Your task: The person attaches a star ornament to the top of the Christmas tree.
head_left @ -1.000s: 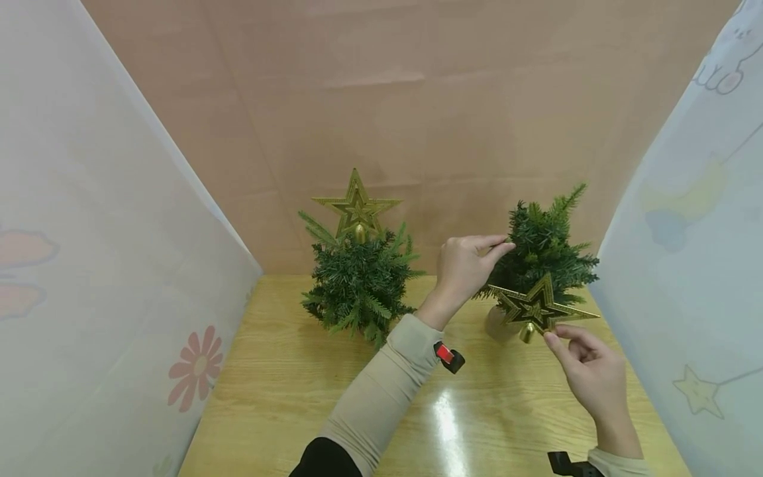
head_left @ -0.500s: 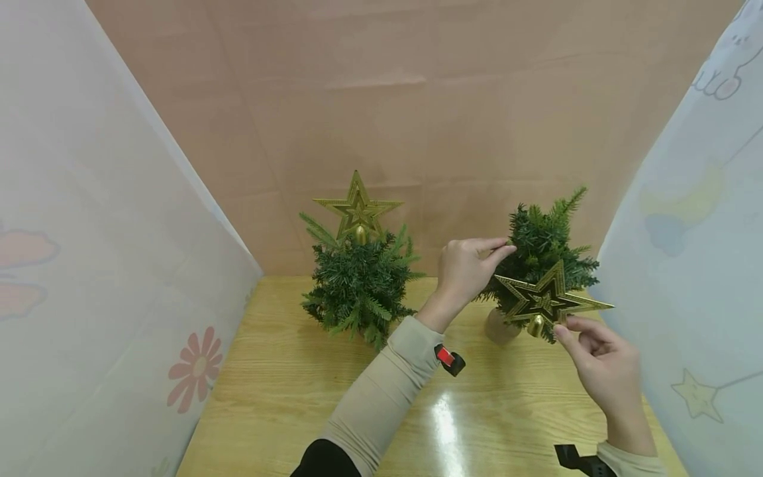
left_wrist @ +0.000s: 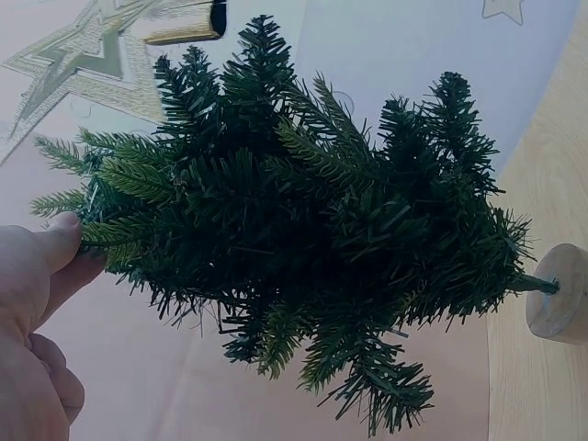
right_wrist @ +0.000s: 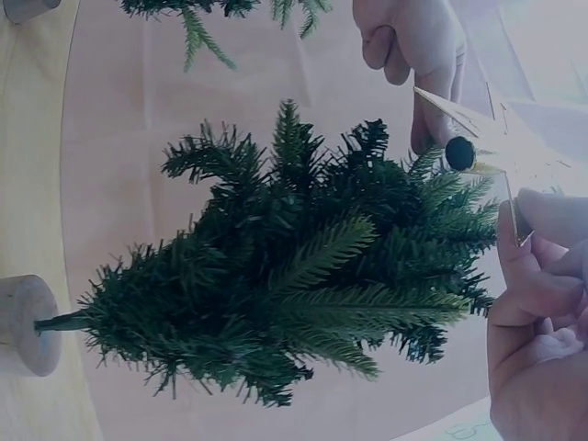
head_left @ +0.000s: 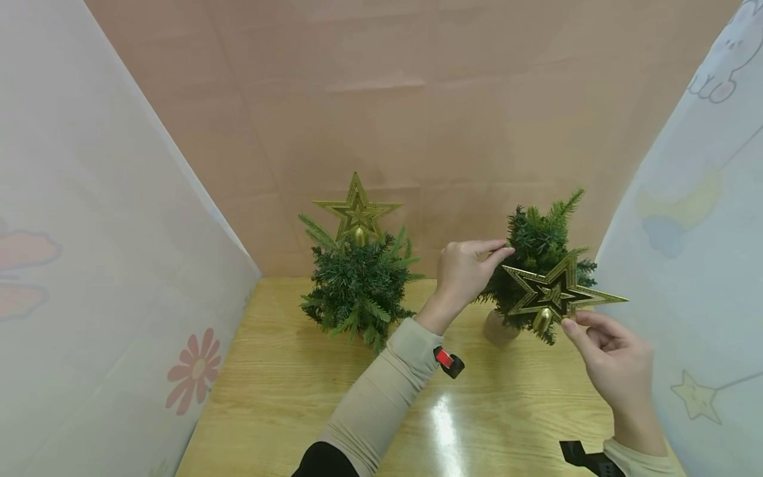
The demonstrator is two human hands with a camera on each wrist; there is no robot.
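Observation:
A small artificial Christmas tree (head_left: pixel 536 232) with a round wooden base (head_left: pixel 499 329) stands at the right of the table. My left hand (head_left: pixel 467 268) pinches a branch tip near its top, thumb against forefinger, as the left wrist view shows up close. My right hand (head_left: pixel 616 361) pinches the lower point of a gold star tree topper (head_left: pixel 557 291) between thumb and fingers. In the head view the star overlaps the front of the tree. From the right wrist, the dark hollow socket (right_wrist: pixel 460 153) of the topper shows near the tree's upper branches (right_wrist: pixel 450 197).
To the left stands a second small Christmas tree (head_left: pixel 360 285), topped with a gold star (head_left: pixel 356 209). Both trees are on a wood-grain table (head_left: pixel 268 397). A pinkish-brown backdrop (head_left: pixel 381 99) rises behind, with pale printed sheets (head_left: pixel 119 199) along both sides.
My right hand has carried the star topper up and to the right, across the front of the tree. The left hand keeps its pinch on the branch, nearly still.

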